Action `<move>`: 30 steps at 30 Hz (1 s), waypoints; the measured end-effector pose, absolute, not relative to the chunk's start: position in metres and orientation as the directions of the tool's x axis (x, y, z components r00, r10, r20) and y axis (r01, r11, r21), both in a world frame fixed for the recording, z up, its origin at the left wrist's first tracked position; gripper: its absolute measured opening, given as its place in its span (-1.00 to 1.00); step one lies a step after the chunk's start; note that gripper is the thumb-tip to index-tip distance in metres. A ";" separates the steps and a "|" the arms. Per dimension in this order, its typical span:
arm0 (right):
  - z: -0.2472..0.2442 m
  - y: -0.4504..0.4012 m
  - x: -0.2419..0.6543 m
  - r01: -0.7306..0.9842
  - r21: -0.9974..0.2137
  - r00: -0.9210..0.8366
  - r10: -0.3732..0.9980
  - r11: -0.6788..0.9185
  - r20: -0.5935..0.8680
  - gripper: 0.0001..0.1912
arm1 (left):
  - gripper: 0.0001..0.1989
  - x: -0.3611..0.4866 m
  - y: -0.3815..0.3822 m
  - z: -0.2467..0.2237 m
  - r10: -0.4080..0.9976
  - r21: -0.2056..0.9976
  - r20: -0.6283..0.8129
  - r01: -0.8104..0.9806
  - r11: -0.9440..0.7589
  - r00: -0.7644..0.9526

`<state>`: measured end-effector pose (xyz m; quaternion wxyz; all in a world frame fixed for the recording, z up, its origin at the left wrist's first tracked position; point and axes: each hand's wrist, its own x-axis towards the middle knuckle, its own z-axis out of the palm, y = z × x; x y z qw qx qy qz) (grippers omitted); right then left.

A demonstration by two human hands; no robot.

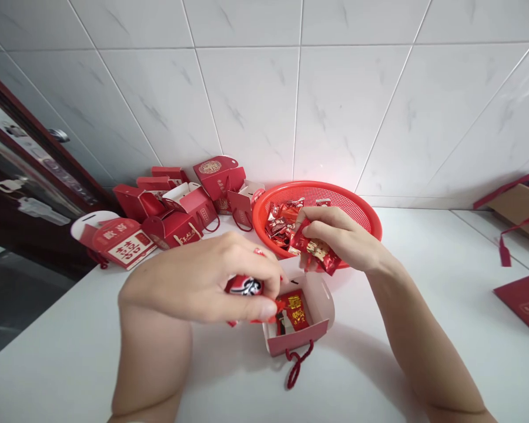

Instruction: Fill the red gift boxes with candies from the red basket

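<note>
An open red gift box (297, 343) with white inner walls and a dark red cord handle stands on the table before me, with wrapped candies (296, 311) inside. My left hand (207, 276) is over the box's left side, its fingers closed around red-wrapped candies (245, 286); how many is partly hidden. Above the box's far right side, my right hand (335, 235) pinches a red and gold candy packet (321, 252). Just behind it sits a red plastic basket (369, 217) holding many small wrapped candies (281, 223).
Several red gift boxes (185, 205) cluster against the tiled wall at back left, with another printed box (126, 241) nearer. At the right lie a red box (524, 302) and a red bag with a brown inside (522, 205). A dark door with keys (30, 202) borders the left.
</note>
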<state>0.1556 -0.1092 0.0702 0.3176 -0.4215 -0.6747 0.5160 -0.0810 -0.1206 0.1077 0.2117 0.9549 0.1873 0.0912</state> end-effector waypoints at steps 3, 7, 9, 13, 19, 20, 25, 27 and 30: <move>0.065 -0.104 0.155 0.147 -0.942 -0.376 0.898 0.301 0.228 -0.91 | -0.81 -0.082 -0.106 0.106 0.472 0.557 0.092 0.348 -0.754 0.877; 0.059 -0.099 0.158 0.076 -0.921 -0.328 0.882 0.383 0.339 -0.86 | -0.81 -0.080 -0.092 0.101 0.589 0.608 0.112 0.414 -0.678 0.801; 0.057 -0.099 0.160 0.075 -0.925 -0.333 0.884 0.373 0.330 -0.85 | -0.78 -0.078 -0.087 0.099 0.622 0.611 0.117 0.437 -0.660 0.774; 0.059 -0.100 0.161 0.073 -0.927 -0.338 0.884 0.368 0.324 -0.90 | -0.77 -0.074 -0.082 0.096 0.645 0.604 0.151 0.446 -0.660 0.749; 0.067 -0.109 0.166 0.322 -0.836 -0.508 0.826 0.444 0.243 -0.90 | -0.80 -0.083 -0.082 0.097 0.611 0.603 0.068 0.455 -0.655 0.789; 0.067 -0.112 0.166 0.391 -0.789 -0.569 0.799 0.473 0.197 -0.85 | -0.80 -0.085 -0.083 0.098 0.608 0.594 0.054 0.464 -0.657 0.792; 0.064 -0.126 0.147 0.724 -0.368 -0.650 0.755 0.583 -0.084 -0.79 | -0.81 -0.090 -0.087 0.101 0.614 0.557 0.056 0.486 -0.674 0.787; 0.060 -0.129 0.138 0.751 -0.215 -0.659 0.733 0.625 -0.169 -0.80 | -0.81 -0.090 -0.088 0.101 0.607 0.559 0.062 0.476 -0.679 0.793; 0.053 -0.131 0.127 0.707 -0.133 -0.701 0.664 0.694 -0.259 -0.80 | -0.82 -0.087 -0.087 0.100 0.585 0.572 0.052 0.457 -0.681 0.809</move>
